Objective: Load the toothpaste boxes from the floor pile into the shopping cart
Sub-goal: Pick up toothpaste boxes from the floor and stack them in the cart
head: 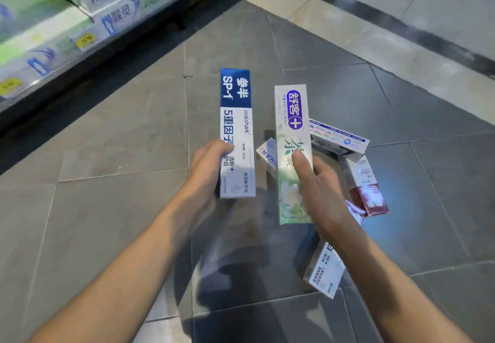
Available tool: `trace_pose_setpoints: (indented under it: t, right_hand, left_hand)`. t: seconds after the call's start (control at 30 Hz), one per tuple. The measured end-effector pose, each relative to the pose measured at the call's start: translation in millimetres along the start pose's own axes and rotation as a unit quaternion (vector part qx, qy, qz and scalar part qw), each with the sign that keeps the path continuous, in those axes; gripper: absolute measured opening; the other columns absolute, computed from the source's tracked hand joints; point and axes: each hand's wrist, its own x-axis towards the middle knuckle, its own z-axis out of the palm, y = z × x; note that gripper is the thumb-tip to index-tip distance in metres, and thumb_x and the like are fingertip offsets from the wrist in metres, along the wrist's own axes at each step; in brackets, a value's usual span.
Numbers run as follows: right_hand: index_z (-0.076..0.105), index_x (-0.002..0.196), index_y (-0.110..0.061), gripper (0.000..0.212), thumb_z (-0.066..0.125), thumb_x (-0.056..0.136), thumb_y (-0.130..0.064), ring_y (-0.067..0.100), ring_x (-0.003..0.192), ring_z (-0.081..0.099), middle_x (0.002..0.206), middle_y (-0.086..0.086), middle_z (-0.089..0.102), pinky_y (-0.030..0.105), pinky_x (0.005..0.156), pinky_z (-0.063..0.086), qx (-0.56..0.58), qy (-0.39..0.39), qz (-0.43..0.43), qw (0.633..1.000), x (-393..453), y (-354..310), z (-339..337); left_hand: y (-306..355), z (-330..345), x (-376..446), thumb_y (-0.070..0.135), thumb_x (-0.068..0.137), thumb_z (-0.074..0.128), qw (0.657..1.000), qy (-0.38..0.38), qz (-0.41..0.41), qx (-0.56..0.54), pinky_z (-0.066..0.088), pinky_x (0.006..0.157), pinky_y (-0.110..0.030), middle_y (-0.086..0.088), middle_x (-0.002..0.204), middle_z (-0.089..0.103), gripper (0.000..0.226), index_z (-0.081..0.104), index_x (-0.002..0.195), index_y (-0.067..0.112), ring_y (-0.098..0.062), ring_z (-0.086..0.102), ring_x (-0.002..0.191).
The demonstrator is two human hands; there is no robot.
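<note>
My left hand [207,166] grips a blue-and-white toothpaste box [237,117] near its lower end and holds it upright above the floor. My right hand [318,184] holds a pale green toothpaste box [293,133] with a purple logo, thumb across its front, just right of the blue one. Below and behind them the floor pile lies on the grey tiles: a white box [338,136], a white-and-maroon box [365,184], a small white box [266,155] between the two held ones, and a white box [325,270] under my right forearm. No shopping cart is in view.
A store shelf [80,16] stocked with toothpaste boxes and yellow price tags runs along the upper left, with a dark base at floor level. Grey floor tiles [120,142] spread to the left, and a lighter tile band with a dark stripe [401,29] crosses the upper right.
</note>
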Motion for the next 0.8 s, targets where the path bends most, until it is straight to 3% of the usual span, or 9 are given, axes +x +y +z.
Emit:
trace_pose_setpoints:
  t: [0.2,0.27,0.33,0.4,0.53,0.6,0.7,0.8]
  right_hand:
    - [0.070,0.110,-0.020,0.028,0.057,0.100,-0.043,0.015,0.083,0.075,0.093,-0.005,0.078,0.039,0.078,0.059,0.022,-0.022,-0.010,0.999,-59,-109,8]
    - [0.070,0.108,-0.024,0.033,0.064,0.090,-0.050,0.025,0.088,0.075,0.095,-0.001,0.077,0.049,0.083,0.061,0.018,-0.033,-0.017,0.999,-88,-159,12]
    - [0.069,0.111,-0.023,0.044,0.070,0.077,-0.051,0.028,0.092,0.074,0.101,0.002,0.077,0.055,0.086,0.059,0.022,-0.042,-0.029,0.998,-119,-215,16]
    - [0.066,0.116,-0.020,0.051,0.075,0.073,-0.047,0.025,0.096,0.074,0.106,0.002,0.076,0.054,0.088,0.059,0.026,-0.061,-0.031,0.997,-151,-275,16]
    - [0.061,0.123,-0.014,0.055,0.077,0.077,-0.039,0.024,0.098,0.075,0.109,0.003,0.076,0.051,0.089,0.060,0.037,-0.099,-0.049,0.993,-222,-405,6]
    - [0.060,0.126,-0.011,0.056,0.076,0.077,-0.034,0.024,0.099,0.074,0.111,0.004,0.076,0.047,0.088,0.060,0.046,-0.097,-0.058,0.993,-260,-470,1]
    - [0.058,0.128,-0.008,0.057,0.080,0.078,-0.027,0.025,0.100,0.074,0.112,0.007,0.075,0.047,0.089,0.059,0.048,-0.079,-0.069,0.993,-312,-558,-7]
    - [0.059,0.126,-0.014,0.045,0.080,0.086,-0.021,0.019,0.096,0.075,0.109,0.000,0.077,0.044,0.088,0.061,0.042,-0.076,-0.075,0.993,-365,-634,-17]
  left_hand:
    - [88,-5,-96,0.013,0.099,0.049,0.998,-0.058,0.021,-0.006,0.047,0.051,-0.022,0.002,0.069,0.068,0.016,0.064,0.094,0.016,-0.009,0.062,0.057]
    - [133,-4,-132,0.011,0.099,0.049,0.998,-0.057,0.026,-0.013,0.049,0.050,-0.021,0.000,0.072,0.069,0.018,0.065,0.094,0.015,-0.010,0.063,0.059]
    - [185,0,-169,0.011,0.098,0.049,0.997,-0.062,0.033,-0.021,0.055,0.061,-0.026,-0.005,0.091,0.076,0.021,0.068,0.106,0.013,-0.014,0.068,0.071]
    - [243,6,-208,0.018,0.092,0.053,0.997,-0.068,0.037,-0.028,0.054,0.083,-0.041,-0.012,0.115,0.074,0.033,0.067,0.121,0.012,-0.025,0.070,0.092]
    - [362,23,-295,0.027,0.074,0.061,0.997,-0.046,0.041,-0.048,0.044,0.104,-0.060,-0.017,0.125,0.069,0.052,0.067,0.123,0.011,-0.043,0.061,0.119]
    - [419,33,-340,0.027,0.072,0.065,0.997,-0.036,0.047,-0.049,0.044,0.104,-0.061,-0.018,0.122,0.070,0.050,0.067,0.119,0.011,-0.041,0.065,0.113]
    - [497,49,-405,0.015,0.092,0.057,0.996,-0.041,0.069,-0.039,0.055,0.089,-0.049,-0.013,0.112,0.075,0.022,0.070,0.110,0.016,-0.027,0.070,0.094]
    - [564,60,-463,0.019,0.098,0.061,0.993,-0.048,0.106,-0.018,0.058,0.087,-0.047,-0.008,0.106,0.077,0.019,0.068,0.115,0.015,-0.025,0.074,0.094]
